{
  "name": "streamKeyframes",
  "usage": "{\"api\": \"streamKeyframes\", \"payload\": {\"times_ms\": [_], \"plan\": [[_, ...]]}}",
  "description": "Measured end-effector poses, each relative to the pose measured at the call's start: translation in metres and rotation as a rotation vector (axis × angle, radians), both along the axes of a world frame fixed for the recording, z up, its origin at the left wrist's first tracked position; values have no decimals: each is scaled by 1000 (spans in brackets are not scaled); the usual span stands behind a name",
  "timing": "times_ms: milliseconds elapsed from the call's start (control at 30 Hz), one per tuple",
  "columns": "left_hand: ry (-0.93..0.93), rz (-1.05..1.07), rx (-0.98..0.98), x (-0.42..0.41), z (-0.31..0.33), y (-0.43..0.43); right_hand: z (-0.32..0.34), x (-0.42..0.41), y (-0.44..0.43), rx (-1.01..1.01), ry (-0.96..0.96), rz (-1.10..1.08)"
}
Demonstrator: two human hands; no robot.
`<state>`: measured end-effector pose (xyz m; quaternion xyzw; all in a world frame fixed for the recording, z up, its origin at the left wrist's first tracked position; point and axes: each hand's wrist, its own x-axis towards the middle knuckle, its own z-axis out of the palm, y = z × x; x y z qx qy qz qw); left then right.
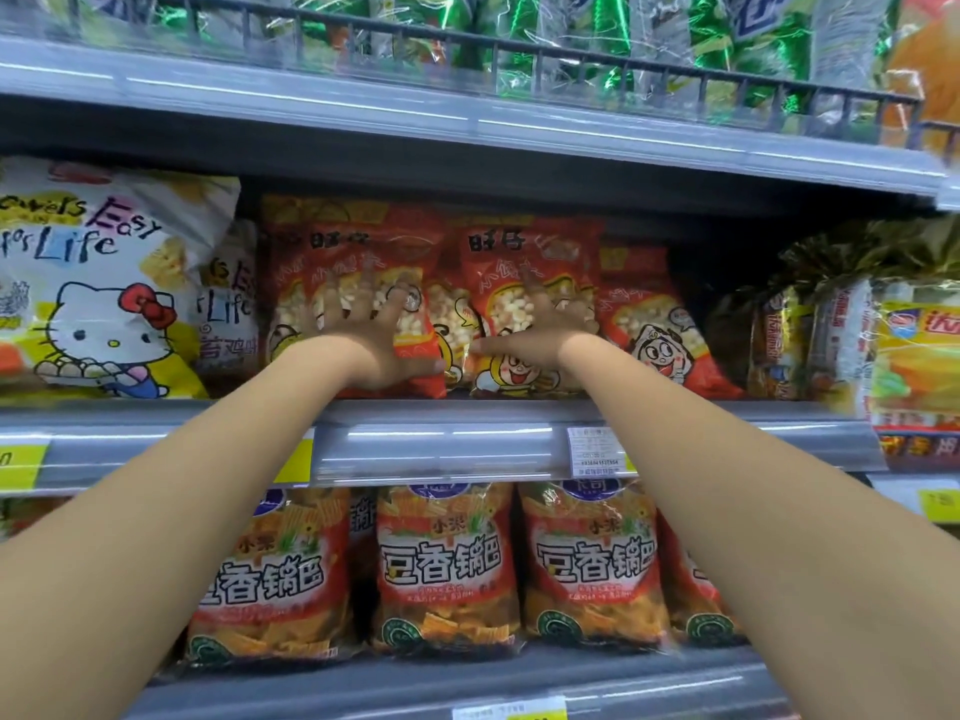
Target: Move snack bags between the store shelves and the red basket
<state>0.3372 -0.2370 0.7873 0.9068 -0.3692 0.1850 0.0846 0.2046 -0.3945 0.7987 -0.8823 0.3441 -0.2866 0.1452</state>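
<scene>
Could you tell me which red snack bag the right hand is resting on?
The red bag right of centre, under the right hand; the left hand covers the leftmost red bag, and the far-right red bag is untouched.

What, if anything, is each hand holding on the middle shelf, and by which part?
Nothing is gripped: the left hand and right hand rest open and flat on the fronts of two red snack bags.

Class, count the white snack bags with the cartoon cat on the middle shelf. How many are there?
2. One white bag stands at the far left; a second white bag is tucked behind its right edge. More may be hidden behind.
</scene>
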Motion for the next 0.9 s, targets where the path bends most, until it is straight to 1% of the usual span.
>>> {"api": "streamKeyframes", "payload": {"times_ms": [67,133,333,500,567,633,667,700,767,833,900], "plan": [[62,-23,-3,4,0,-1,-2,2,-2,0,-22,-13],[86,-43,12,8,2,-1,-4,8,-5,-26,-4,-42],[62,-61,26,5,2,0,-2,18,-12,-35,107,-97],[101,-84,-13,3,1,3,0,9,1,-98,175,-171],[115,-102,-36,2,2,4,1,6,2,-78,189,-154],[137,-139,-98,1,3,7,4,2,7,20,190,-111],[141,-154,-127,0,4,10,5,-1,11,68,171,-98],[113,-164,-145,1,3,13,4,-3,13,62,139,-95],[33,-160,-179,-9,-2,28,0,-11,27,11,91,-126],[-23,-187,-212,-24,-9,46,-6,-23,47,-107,109,-156],[-98,-198,-272,-38,-17,62,-13,-36,66,-230,41,-182]]}}
